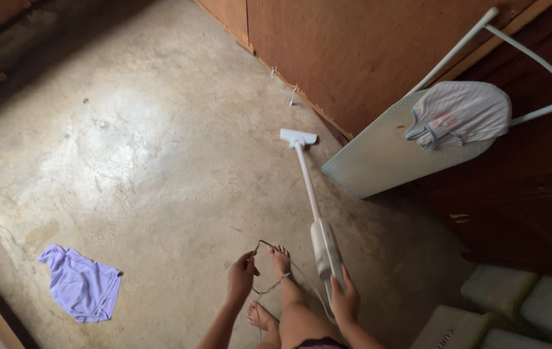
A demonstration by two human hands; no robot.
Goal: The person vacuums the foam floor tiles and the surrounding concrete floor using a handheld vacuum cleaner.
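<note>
Fingers (352, 279) of the right hand (345, 300) are clenched around the handle of a white stick vacuum (323, 249), whose thin tube runs up and away to a flat white head (298, 137) resting on the concrete floor (133, 129) close to the wooden wall (347, 58) at the far edge. Near the floor's front edge, the left hand (241, 276) pinches a thin dark cord (268, 245) between thumb and fingertips; the cord loops just above a bare foot (280, 257) and trails back towards the vacuum's body. A second bare foot (259, 317) stands on the floor below the first.

A lilac garment (82, 284) lies crumpled near the floor's front left corner, well apart from the hands. At the right edge, a pale green ironing board (379, 155) leans against the dark wood, its white legs (521, 48) sticking up, with a light grey cloth (460, 113) draped over its top. Pale cushioned blocks (502, 291) sit at the front right corner.
</note>
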